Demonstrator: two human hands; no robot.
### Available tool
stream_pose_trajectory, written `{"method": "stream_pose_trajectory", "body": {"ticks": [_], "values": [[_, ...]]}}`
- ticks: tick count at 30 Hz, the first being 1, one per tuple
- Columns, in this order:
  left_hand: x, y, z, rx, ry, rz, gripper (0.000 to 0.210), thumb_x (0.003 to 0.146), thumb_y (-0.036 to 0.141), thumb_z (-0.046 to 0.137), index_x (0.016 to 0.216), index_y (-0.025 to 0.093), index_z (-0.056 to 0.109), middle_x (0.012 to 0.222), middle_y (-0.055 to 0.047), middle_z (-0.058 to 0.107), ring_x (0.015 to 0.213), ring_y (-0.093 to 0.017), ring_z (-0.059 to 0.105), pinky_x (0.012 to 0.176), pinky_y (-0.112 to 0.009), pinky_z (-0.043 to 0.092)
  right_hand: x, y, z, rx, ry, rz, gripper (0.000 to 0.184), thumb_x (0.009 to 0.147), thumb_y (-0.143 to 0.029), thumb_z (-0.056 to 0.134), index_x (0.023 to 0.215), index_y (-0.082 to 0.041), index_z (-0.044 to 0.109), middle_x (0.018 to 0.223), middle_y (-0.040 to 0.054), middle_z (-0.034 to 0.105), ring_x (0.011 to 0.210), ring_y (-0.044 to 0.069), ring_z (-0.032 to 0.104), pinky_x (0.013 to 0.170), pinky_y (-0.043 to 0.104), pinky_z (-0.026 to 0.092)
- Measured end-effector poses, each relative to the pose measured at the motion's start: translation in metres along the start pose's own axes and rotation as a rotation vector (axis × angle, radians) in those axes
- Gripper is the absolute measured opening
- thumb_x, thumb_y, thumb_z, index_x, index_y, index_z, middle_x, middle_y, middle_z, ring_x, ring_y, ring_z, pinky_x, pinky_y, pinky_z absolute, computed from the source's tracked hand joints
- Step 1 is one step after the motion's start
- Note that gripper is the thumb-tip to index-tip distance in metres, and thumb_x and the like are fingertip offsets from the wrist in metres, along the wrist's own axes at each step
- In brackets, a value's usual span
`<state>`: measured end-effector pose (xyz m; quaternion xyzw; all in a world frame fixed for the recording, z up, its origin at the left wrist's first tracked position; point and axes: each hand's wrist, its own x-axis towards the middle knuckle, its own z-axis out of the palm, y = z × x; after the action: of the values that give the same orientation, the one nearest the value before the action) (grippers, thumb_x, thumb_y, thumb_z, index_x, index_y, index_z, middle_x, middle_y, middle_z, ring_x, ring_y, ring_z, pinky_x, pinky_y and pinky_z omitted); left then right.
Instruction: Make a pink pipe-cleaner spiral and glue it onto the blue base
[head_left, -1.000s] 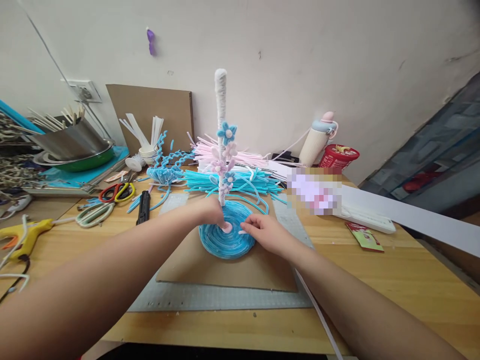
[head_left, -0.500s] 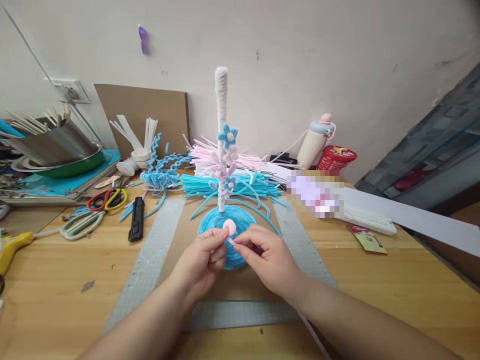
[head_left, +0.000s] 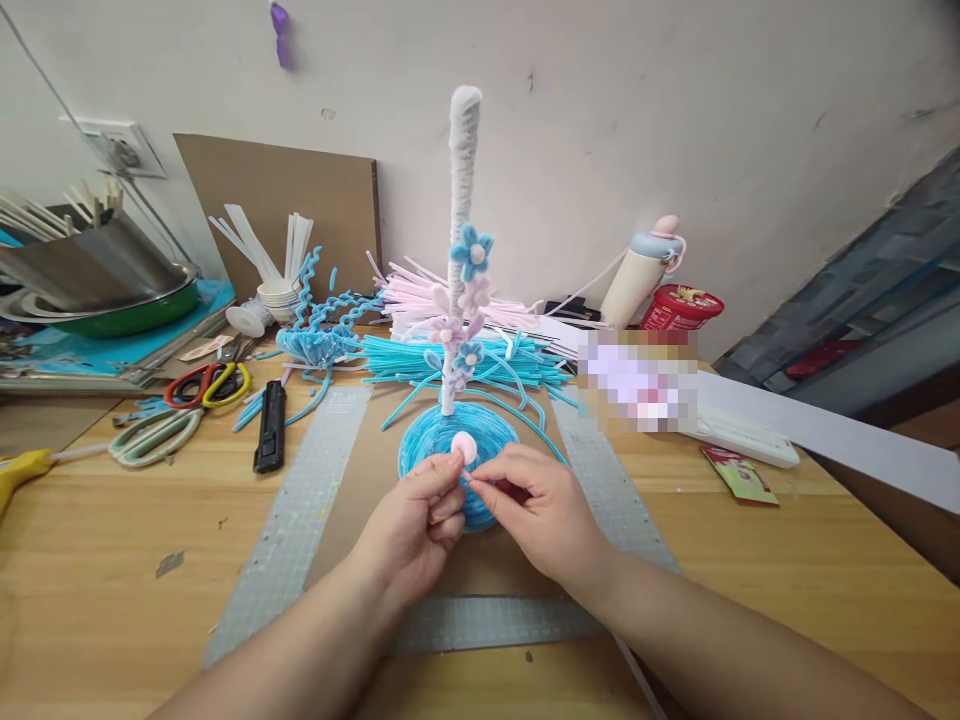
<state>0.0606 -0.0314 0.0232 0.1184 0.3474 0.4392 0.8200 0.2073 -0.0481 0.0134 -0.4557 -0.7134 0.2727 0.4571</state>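
Note:
Between my two hands is a small pale pink coil of pipe cleaner (head_left: 464,448). My left hand (head_left: 416,520) pinches it at its lower left edge. Just below the coil, my right hand (head_left: 536,505) is closed with thumb and forefinger on the short pipe cleaner end. Both hands are over a round blue wound base (head_left: 427,430), which they partly cover. Behind them rises a white wrapped post (head_left: 465,150), leaning slightly right. It carries a blue flower (head_left: 472,252) and, lower down, pink flowers (head_left: 447,335) and another small blue flower (head_left: 469,358).
Blue pipe cleaners (head_left: 405,362) and pink ones (head_left: 420,295) lie in bundles behind the post. On the left are scissors (head_left: 154,440), a black utility knife (head_left: 271,425) and a yellow glue gun (head_left: 22,472). Cardboard (head_left: 345,500) lies on a grey cutting mat (head_left: 270,560).
The camera view has tilted and shifted slightly, so the post appears farther right and higher. My right fingers sit closer to the pink coil, and less of its end shows.

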Motion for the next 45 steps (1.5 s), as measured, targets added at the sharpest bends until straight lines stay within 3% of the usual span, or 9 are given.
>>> {"method": "stream_pose_trajectory", "body": {"ticks": [14,21,26,33,35,37,39,42,45], "values": [[0.0,-0.009,0.002,0.092,-0.033,0.056,0.035,0.059,0.028,0.082,0.07,0.015,0.051,0.046,0.013,0.025,0.038,-0.001,0.015,0.035,-0.013,0.009,-0.003,-0.001,0.002,-0.219,0.116,-0.044,0.017,0.087,-0.023,0.053,0.074,-0.021,0.064,0.063,0.0001,0.056,0.06,0.013,0.051,0.057,0.026,0.039],[-0.001,-0.008,-0.003,0.431,0.043,0.317,0.043,0.061,0.049,0.077,0.057,0.015,0.05,0.037,0.011,0.029,0.038,-0.002,0.017,0.039,-0.019,0.013,0.001,-0.002,-0.008,-0.282,-0.03,-0.12,0.013,0.09,-0.026,0.052,0.086,-0.02,0.063,0.075,0.0016,0.061,0.068,0.014,0.055,0.061,0.025,0.04],[0.0,-0.005,-0.009,0.588,0.056,0.411,0.042,0.061,0.049,0.077,0.057,0.014,0.053,0.042,0.009,0.031,0.042,-0.003,0.021,0.043,-0.019,0.014,0.008,0.001,-0.024,-0.376,-0.109,-0.318,0.016,0.092,-0.023,0.049,0.088,-0.02,0.064,0.078,0.0031,0.062,0.073,0.015,0.055,0.067,0.028,0.041],[0.0,-0.002,-0.008,0.485,-0.063,0.318,0.042,0.069,0.046,0.072,0.057,0.017,0.045,0.038,0.011,0.026,0.039,-0.003,0.015,0.042,-0.02,0.011,-0.001,-0.008,-0.024,-0.665,0.297,-0.518,0.003,0.082,-0.022,0.065,0.084,-0.024,0.066,0.083,0.0047,0.064,0.08,0.019,0.053,0.077,0.036,0.038],[-0.001,0.002,-0.008,0.416,-0.09,0.32,0.041,0.071,0.045,0.07,0.058,0.017,0.043,0.038,0.012,0.024,0.039,-0.003,0.011,0.041,-0.02,0.01,-0.01,-0.015,-0.018,-0.488,0.226,-0.569,0.001,0.081,-0.021,0.065,0.08,-0.022,0.065,0.074,0.0035,0.062,0.071,0.016,0.053,0.068,0.032,0.041],[-0.001,0.006,-0.009,0.37,-0.099,0.34,0.04,0.073,0.043,0.07,0.059,0.018,0.042,0.038,0.012,0.023,0.039,-0.004,0.01,0.041,-0.02,0.01,-0.016,-0.021,-0.01,-0.189,0.003,-0.438,0.011,0.085,-0.024,0.059,0.076,-0.02,0.063,0.065,0.0013,0.06,0.061,0.013,0.053,0.057,0.028,0.043],[0.0,0.008,-0.01,0.361,-0.096,0.369,0.04,0.074,0.041,0.069,0.058,0.017,0.041,0.038,0.012,0.024,0.039,-0.004,0.011,0.041,-0.02,0.011,-0.018,-0.025,0.0,0.151,-0.135,-0.014,0.018,0.089,-0.028,0.052,0.078,-0.018,0.063,0.061,-0.0005,0.058,0.052,0.011,0.054,0.048,0.025,0.042],[0.001,0.006,-0.012,0.41,-0.078,0.421,0.041,0.073,0.043,0.07,0.057,0.017,0.043,0.038,0.011,0.027,0.039,-0.003,0.014,0.041,-0.019,0.013,-0.011,-0.024,0.01,0.726,-0.013,0.478,0.02,0.084,-0.036,0.06,0.091,-0.018,0.063,0.075,0.0015,0.065,0.059,0.012,0.061,0.046,0.022,0.047],[0.0,0.001,-0.012,0.477,-0.048,0.438,0.042,0.069,0.046,0.073,0.058,0.015,0.047,0.04,0.01,0.031,0.04,-0.003,0.019,0.042,-0.018,0.015,-0.004,-0.018,0.012,1.01,0.12,0.571,0.022,0.075,-0.037,0.07,0.086,-0.018,0.067,0.083,0.0025,0.067,0.072,0.012,0.063,0.057,0.02,0.05]]}}
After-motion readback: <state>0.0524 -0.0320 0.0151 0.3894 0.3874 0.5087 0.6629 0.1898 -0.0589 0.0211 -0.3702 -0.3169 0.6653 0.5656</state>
